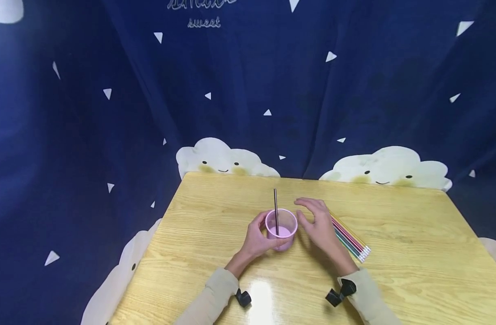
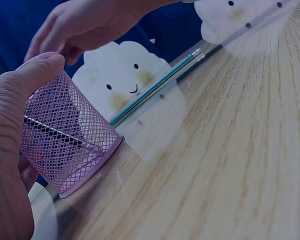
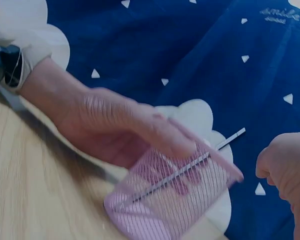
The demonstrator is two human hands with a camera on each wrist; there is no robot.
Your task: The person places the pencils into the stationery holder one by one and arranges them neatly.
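A pink mesh pen cup (image 1: 290, 225) stands on the table between the hands. My left hand (image 1: 257, 238) grips it from the left, the thumb across its near side and the fingers behind, as the right wrist view shows through the mesh (image 3: 190, 215). One dark pencil (image 1: 275, 202) leans inside the cup and sticks out above the rim. My right hand (image 1: 320, 225) hovers just right of the cup, its fingers loosely bent, thumb apart, nothing between them. Several pencils (image 1: 351, 239), yellow, red and green with pale eraser ends, lie side by side beyond the right wrist.
The light wooden table (image 1: 410, 234) ends at a dark blue curtain (image 1: 248, 81) with white clouds and triangles. Black wrist cameras (image 1: 243, 298) sit on both sleeves. A bright reflection shows on the near part of the tabletop.
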